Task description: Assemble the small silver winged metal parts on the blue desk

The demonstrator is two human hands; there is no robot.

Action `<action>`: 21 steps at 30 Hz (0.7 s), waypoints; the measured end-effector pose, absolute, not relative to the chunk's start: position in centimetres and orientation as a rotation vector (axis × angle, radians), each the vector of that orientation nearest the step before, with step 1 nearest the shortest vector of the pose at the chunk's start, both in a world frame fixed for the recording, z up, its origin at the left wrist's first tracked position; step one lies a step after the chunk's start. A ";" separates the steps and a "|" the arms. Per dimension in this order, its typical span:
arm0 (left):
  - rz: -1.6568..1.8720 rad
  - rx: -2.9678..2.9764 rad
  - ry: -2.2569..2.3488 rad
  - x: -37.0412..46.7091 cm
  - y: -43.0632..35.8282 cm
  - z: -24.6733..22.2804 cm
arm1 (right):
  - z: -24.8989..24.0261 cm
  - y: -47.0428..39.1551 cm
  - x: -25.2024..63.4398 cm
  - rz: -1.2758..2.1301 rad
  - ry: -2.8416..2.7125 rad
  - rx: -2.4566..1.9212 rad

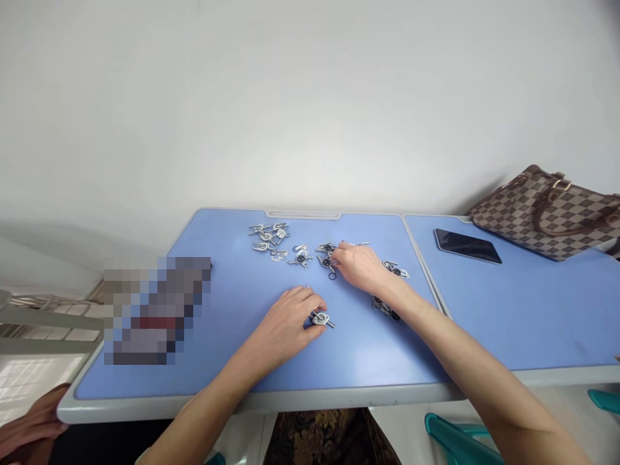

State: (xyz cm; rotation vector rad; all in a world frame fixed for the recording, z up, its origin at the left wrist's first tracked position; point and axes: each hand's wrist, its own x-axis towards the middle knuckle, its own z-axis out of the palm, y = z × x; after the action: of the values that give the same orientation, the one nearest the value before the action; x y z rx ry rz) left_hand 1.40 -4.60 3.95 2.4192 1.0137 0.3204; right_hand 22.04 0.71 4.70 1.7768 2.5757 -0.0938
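Observation:
My left hand rests low over the blue table, its thumb and fingers closed round a small silver metal part. Farther back, my right hand reaches down with bent fingers at a cluster of metal parts with black round pieces; whatever its fingertips hold is hidden. A small black ring lies just in front of that cluster. Left of it are another metal part with a black disc and a pile of silver parts. More parts lie partly behind my right forearm.
A dark phone and a checkered handbag are on the adjoining table at the right. A blurred dark object is at the left. Another person's hand shows at the lower left. Teal stools stand below.

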 end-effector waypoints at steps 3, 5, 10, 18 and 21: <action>0.332 2.405 0.992 1.3 -4.7 4.2 | 5.0 0.4 22.2 -0.150 2.564 1.812; 0.340 2.398 0.987 1.3 -4.7 4.2 | 5.3 -0.4 22.4 -0.290 2.617 1.896; 0.351 2.408 1.004 1.3 -4.8 3.5 | 6.4 -4.2 22.6 -1.095 2.744 2.039; 0.314 2.430 0.960 1.4 -4.6 3.0 | 3.7 -6.6 21.4 -1.659 2.369 2.036; 0.315 2.441 0.905 1.4 -4.6 3.1 | 2.9 -6.4 21.4 -1.809 2.260 2.035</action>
State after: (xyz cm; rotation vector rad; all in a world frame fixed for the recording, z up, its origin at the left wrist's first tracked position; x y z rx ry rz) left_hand 1.35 -4.63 3.06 2.4412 0.9053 0.3151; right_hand 21.43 -6.39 2.93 2.0347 2.2596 -1.8086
